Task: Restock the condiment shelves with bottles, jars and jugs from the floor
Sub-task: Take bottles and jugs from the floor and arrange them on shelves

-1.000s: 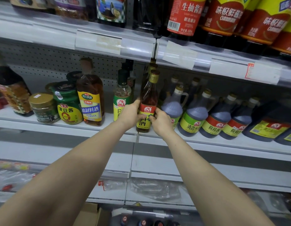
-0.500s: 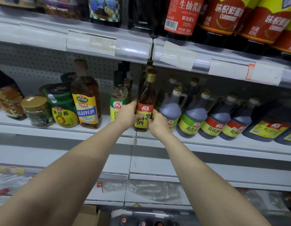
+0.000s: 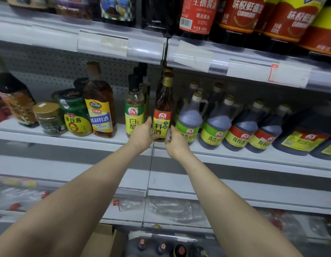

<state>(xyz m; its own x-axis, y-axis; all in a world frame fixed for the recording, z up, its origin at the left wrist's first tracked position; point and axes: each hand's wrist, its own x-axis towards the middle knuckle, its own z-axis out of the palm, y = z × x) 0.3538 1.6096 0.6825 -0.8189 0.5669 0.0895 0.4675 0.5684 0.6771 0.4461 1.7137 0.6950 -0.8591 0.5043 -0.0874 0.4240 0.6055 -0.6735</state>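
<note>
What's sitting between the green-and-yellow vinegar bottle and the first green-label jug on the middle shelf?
In the head view, the tall amber cooking wine bottle stands there, left hand gripping it, right hand at its other side.

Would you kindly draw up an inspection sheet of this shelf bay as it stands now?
Surface: white middle shelf, stocked along its length with bottles, jars and jugs.
Job's things: cooking wine bottle upright at the shelf's front, between white vinegar bottle and rice vinegar jug; capped bottles on the floor below.
Clutter: cardboard box on the floor.
Hands: left hand grips the cooking wine bottle's left side; right hand pinches near its base.
Cables: nothing seen.
Surroundings: upper shelf of soy sauce bottles; lower shelf holding clear plastic-wrapped goods.
</note>
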